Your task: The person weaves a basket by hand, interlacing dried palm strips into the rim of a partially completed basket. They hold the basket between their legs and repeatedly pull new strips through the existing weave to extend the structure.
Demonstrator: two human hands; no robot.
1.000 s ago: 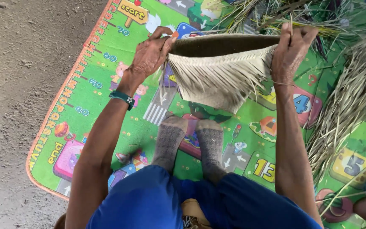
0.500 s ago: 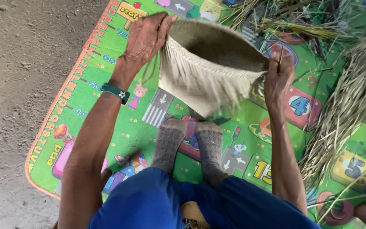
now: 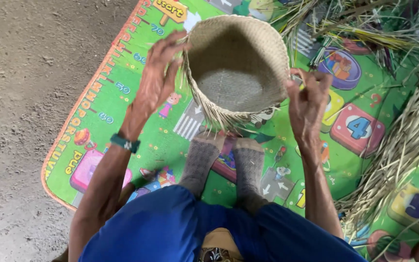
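We sit on a bright green play mat (image 3: 122,111) printed with cartoon squares, its orange border running along the bare dirt floor (image 3: 20,97) at the left edge. Along the mat's right edge and top right corner lie heaps of dried straw strips (image 3: 403,145) — raw weaving stock, it seems, kept within reach. Near the top edge, above our grey-socked feet (image 3: 224,165), we hold a woven straw basket (image 3: 238,68), its mouth tipped toward us so the flat plaited bottom shows, loose strand ends hanging from the near side. Our left hand (image 3: 157,80) presses fingers spread against the basket's left rim, while our right hand (image 3: 306,104) cups the right wall, fingers curled — probably steadying it from both sides. A teal wristband (image 3: 124,143) circles the left wrist.
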